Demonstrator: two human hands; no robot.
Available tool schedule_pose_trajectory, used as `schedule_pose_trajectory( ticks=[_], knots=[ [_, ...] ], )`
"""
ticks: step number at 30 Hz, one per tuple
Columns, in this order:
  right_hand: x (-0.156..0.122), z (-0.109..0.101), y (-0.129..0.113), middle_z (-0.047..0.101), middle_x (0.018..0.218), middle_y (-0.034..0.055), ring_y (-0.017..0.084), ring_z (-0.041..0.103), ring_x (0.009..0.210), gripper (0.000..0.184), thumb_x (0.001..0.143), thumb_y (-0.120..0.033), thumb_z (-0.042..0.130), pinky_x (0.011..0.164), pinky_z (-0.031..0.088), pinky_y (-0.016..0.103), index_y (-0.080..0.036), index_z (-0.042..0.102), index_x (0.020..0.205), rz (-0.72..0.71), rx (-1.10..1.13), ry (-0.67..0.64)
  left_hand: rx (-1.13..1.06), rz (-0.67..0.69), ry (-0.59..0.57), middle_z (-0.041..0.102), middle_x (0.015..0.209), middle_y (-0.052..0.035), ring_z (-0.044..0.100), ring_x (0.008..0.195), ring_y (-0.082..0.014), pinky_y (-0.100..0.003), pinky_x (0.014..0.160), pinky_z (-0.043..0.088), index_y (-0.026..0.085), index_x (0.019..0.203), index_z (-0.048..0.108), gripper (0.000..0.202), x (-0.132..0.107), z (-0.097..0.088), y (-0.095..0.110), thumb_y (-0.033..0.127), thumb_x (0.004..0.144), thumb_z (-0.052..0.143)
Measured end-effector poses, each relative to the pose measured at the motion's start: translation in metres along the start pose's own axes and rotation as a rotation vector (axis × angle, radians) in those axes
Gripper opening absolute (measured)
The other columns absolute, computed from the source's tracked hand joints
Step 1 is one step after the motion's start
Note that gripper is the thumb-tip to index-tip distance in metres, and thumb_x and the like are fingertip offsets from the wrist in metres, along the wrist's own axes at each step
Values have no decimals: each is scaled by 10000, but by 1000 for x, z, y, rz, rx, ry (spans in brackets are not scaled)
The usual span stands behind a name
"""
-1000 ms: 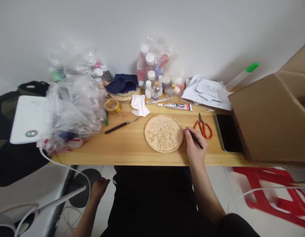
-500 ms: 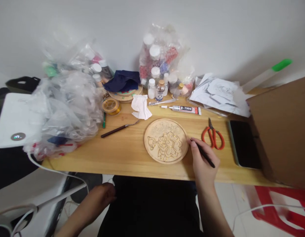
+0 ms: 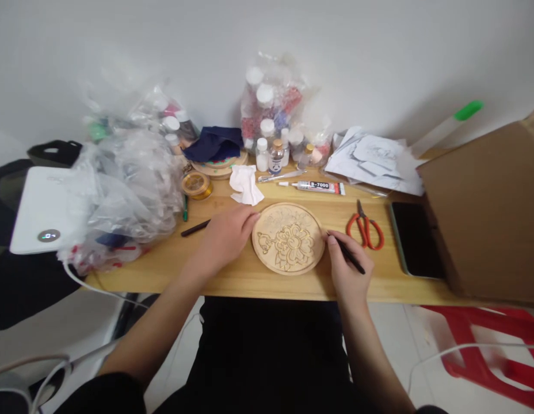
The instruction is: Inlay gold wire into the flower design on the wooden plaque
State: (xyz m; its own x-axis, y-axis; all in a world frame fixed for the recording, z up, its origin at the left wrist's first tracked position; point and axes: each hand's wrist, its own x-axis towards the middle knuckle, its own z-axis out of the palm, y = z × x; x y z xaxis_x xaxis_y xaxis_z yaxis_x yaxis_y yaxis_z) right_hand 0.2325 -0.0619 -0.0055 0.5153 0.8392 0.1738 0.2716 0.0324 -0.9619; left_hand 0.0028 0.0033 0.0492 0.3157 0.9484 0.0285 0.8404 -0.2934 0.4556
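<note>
Wooden disc point(image 3: 288, 238) lies between both hands. I see left hand point(image 3: 230, 233) at its upper-left rim, grip unclear; right hand point(image 3: 351, 270) pinches black tool point(image 3: 352, 258), tip angled toward right rim.

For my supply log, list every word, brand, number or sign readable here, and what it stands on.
"B-7000": on the glue tube.
Lit display on the white device: too blurred to read.
Label on the blue-labelled bottle: too small to read.
Any writing on the paper sheets: too small to tell.
</note>
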Motion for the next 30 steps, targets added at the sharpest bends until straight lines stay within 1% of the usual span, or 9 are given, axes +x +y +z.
schedule_pose_trajectory(
  ticks=[4, 7, 11, 15, 19, 21, 24, 27, 30],
  knots=[
    [1, 1, 1, 780, 881, 65, 216, 743, 831, 188, 809, -377, 702, 791, 619, 372, -213, 759, 882, 10, 25, 3, 150, 27, -93, 692, 880, -75, 675, 880, -227, -382, 798, 533, 136, 931, 660, 249, 32, 16, -7, 312, 999, 498],
    [5, 1, 2, 779, 857, 69, 224, 746, 812, 212, 801, -404, 704, 785, 622, 389, -211, 755, 874, 10, 42, 17, 204, 104, -162, 669, 1031, -59, 662, 897, -176, -373, 805, 572, 136, 1089, 634, 262, 38, 25, -15, 365, 967, 596],
    [20, -4, -7, 752, 713, 58, 211, 721, 642, 216, 785, -418, 708, 630, 615, 365, -214, 752, 842, -22, 50, -20, 211, 233, -182, 643, 1148, -78, 656, 960, -188, -383, 823, 582, 153, 1201, 600, 318, 45, 31, -21, 365, 963, 606],
    [50, -4, -32, 741, 708, 27, 176, 701, 633, 195, 770, -365, 716, 644, 604, 334, -218, 763, 889, -92, 7, -173, 153, 349, -131, 651, 1128, -72, 660, 942, -180, -375, 817, 584, 157, 1195, 606, 299, 54, 39, -25, 348, 966, 605],
    [79, 16, -45, 754, 798, 18, 150, 695, 708, 178, 769, -332, 717, 740, 591, 318, -231, 776, 903, -175, -33, -372, 58, 398, -7, 670, 1013, -56, 656, 920, -171, -352, 818, 556, 145, 1096, 643, 208, 57, 46, -31, 295, 1000, 536],
    [87, 29, -38, 758, 821, 13, 149, 696, 720, 181, 785, -335, 696, 729, 583, 310, -237, 774, 915, -203, -29, -413, 15, 410, 49, 667, 958, -58, 645, 897, -165, -318, 799, 529, 142, 1015, 661, 226, 57, 48, -34, 278, 1018, 481],
    [91, 41, -20, 770, 912, 19, 162, 711, 819, 167, 806, -330, 670, 795, 574, 324, -241, 768, 908, -212, -35, -395, -43, 439, 100, 656, 930, -55, 626, 866, -157, -280, 758, 492, 150, 953, 660, 243, 57, 49, -38, 273, 1017, 461],
    [94, 42, -8, 772, 921, 16, 177, 714, 851, 162, 805, -344, 677, 836, 570, 349, -240, 763, 896, -185, -52, -392, -92, 479, 119, 647, 920, -49, 613, 851, -154, -269, 742, 474, 158, 963, 651, 209, 56, 48, -40, 249, 1004, 468],
    [101, 38, -5, 761, 832, 10, 171, 705, 765, 181, 799, -366, 693, 777, 577, 346, -241, 764, 908, -132, -42, -407, -130, 516, 131, 643, 931, -51, 608, 847, -151, -270, 741, 479, 160, 1003, 642, 195, 55, 46, -40, 232, 998, 461]
  ],
)
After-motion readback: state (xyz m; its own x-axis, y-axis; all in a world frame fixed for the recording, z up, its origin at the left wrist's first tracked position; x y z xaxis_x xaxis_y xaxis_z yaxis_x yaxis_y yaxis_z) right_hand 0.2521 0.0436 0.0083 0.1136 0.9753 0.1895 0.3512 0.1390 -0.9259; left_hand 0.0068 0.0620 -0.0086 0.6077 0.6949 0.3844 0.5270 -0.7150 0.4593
